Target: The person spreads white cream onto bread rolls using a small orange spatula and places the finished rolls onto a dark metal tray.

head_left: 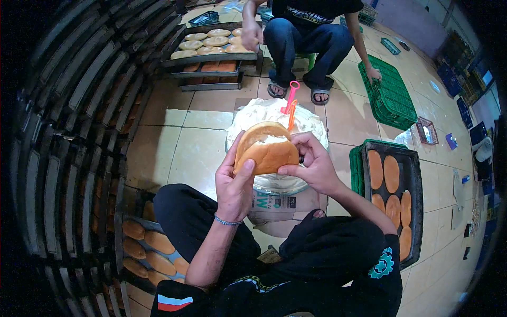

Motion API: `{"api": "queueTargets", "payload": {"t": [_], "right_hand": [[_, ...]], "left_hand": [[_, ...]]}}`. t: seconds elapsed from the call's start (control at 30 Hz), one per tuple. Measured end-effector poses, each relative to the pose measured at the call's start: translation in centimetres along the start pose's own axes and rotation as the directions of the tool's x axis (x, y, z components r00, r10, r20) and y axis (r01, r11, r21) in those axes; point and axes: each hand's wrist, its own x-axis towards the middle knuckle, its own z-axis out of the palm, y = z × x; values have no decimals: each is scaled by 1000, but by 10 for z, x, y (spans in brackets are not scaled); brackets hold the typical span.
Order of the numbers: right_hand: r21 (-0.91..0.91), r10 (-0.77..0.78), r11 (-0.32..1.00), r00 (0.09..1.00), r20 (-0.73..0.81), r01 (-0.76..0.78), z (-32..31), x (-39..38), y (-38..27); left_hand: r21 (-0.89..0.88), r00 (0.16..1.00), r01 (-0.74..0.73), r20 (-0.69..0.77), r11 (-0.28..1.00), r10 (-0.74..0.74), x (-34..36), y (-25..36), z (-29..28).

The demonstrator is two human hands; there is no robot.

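Between my two hands is a round golden bun [272, 158], split and folded, with white cream showing along its opening. My left hand [236, 182] grips its left side, thumb across the front. On the right side my right hand [314, 165] pinches the edge between thumb and fingers. Just beyond and below the bun stands a wide tub heaped with white cream [251, 117], partly hidden by the bun and hands. A pink-handled tool [291, 98] and an orange-handled tool [292, 115] stick up from the cream.
Trays of buns sit at back left [211, 55], at right on a green crate [409, 190], and by my left knee [166, 267]. Dark racks [58, 132] line the left. A person [311, 37] sits opposite, one hand on a green crate [391, 95]. Cardboard [274, 203] lies under the tub.
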Motion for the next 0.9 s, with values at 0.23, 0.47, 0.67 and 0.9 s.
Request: {"api": "queueTargets", "payload": {"t": [0.23, 0.47, 0.67, 0.9], "right_hand": [[107, -53, 992, 995, -85, 62, 10, 3, -3], [90, 211, 974, 977, -18, -209, -6, -6, -25], [-10, 181, 983, 983, -26, -182, -13, -6, -25], [-350, 451, 854, 883, 133, -384, -20, -2, -52]], "left_hand": [[-20, 993, -22, -113, 1000, 19, 1, -34, 20], [-64, 996, 55, -68, 996, -59, 6, -40, 17], [-166, 981, 150, -99, 975, -168, -5, -44, 19], [7, 957, 251, -150, 968, -247, -32, -20, -10]]}}
